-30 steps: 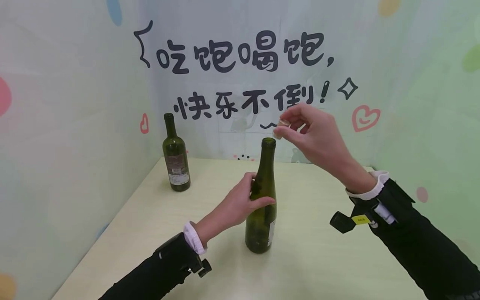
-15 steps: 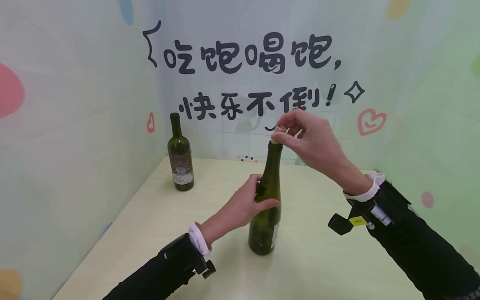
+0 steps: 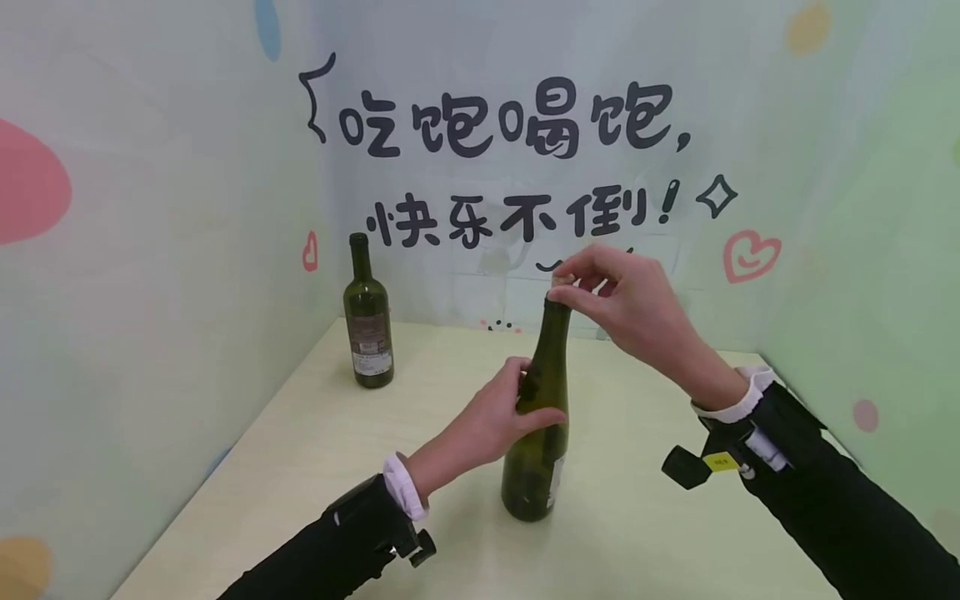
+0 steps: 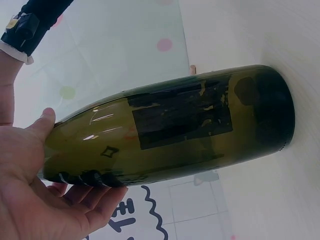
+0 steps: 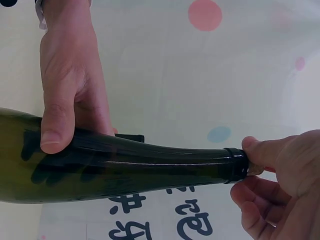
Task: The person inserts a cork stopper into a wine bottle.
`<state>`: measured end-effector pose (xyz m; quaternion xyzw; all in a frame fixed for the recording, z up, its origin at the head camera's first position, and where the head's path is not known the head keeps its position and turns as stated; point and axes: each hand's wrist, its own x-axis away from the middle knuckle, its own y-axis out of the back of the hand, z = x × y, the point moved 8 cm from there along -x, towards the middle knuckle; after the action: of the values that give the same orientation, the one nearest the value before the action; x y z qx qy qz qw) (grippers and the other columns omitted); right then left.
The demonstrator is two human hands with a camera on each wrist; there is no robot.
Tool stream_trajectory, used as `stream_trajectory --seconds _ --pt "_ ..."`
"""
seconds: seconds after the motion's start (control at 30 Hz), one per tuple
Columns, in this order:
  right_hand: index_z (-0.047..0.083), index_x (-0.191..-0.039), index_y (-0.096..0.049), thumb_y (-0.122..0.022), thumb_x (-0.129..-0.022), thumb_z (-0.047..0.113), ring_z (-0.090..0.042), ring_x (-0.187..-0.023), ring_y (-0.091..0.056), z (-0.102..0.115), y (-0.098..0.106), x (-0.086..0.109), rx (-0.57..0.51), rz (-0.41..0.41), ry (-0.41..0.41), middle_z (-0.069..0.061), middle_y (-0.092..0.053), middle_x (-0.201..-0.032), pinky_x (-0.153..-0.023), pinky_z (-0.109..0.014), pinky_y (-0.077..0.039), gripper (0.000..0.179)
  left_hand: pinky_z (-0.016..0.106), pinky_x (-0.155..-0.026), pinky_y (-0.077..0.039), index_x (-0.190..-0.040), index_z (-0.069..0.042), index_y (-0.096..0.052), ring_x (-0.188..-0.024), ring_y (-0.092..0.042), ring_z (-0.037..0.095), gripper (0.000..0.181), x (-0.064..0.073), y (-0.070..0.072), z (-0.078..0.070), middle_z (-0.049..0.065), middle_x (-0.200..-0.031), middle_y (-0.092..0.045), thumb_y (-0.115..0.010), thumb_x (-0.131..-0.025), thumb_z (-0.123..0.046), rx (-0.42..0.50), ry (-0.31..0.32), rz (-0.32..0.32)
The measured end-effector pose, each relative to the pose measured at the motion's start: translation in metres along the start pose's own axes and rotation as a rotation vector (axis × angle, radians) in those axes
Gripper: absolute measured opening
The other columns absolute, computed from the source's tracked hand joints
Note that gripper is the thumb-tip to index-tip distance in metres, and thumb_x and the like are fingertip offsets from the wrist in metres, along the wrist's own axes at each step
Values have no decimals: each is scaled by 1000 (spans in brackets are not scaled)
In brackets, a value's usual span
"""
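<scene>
A green glass wine bottle [image 3: 536, 475] stands nearly upright on the table. My left hand [image 3: 491, 417] grips its body below the shoulder, thumb across the near side and the other fingers round the back. In the left wrist view, a dark rectangular label [image 4: 182, 115] shows on the bottle. My right hand [image 3: 637, 300] pinches a cork [image 5: 255, 169] between thumb and fingers at the bottle's mouth [image 5: 239, 165]. The fingers hide much of the cork, and how deep it sits in the neck cannot be told.
Another green wine bottle [image 3: 369, 321] with a dark and white label stands at the back left of the pale table [image 3: 300, 483]. Walls with printed lettering and coloured spots close in the back, left [image 3: 165, 275] and right sides.
My right hand has brought the cork from above and right of the bottle down to its mouth. The left hand keeps its grip. The head view has shifted slightly.
</scene>
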<state>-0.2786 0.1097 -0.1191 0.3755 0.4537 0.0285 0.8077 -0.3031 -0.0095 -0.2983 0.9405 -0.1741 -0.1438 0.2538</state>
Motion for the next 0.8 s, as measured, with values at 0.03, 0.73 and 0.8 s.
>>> stream_trajectory --seconds 0.03,0.73,0.8 --pt "11 -98 -71 -73 -84 27 -8 -72 -56 1 0 1 -1 -4 4 9 -66 -84 -63 -24 -48 21 40 -87 -50 -137 -15 -34 -103 -58 17 82 1 0 0 -2 -117 -53 -68 -75 -57 1 0 -1" --pt "7 -98 -73 -71 -85 20 -5 -74 -60 9 -7 10 -51 -127 41 4 -71 -97 -64 -23 -49 18 38 -86 -50 -137 -16 -34 -104 -58 17 81 8 5 -1 -1 -119 -52 -68 -76 -57 2 -26 6" --pt "7 -98 -72 -70 -86 19 -5 -75 -60 10 -8 11 -53 -127 49 4 -71 -98 -64 -22 -49 17 38 -86 -50 -137 -16 -34 -105 -58 17 81 9 5 -1 -2 -118 -52 -67 -76 -57 3 -26 7"
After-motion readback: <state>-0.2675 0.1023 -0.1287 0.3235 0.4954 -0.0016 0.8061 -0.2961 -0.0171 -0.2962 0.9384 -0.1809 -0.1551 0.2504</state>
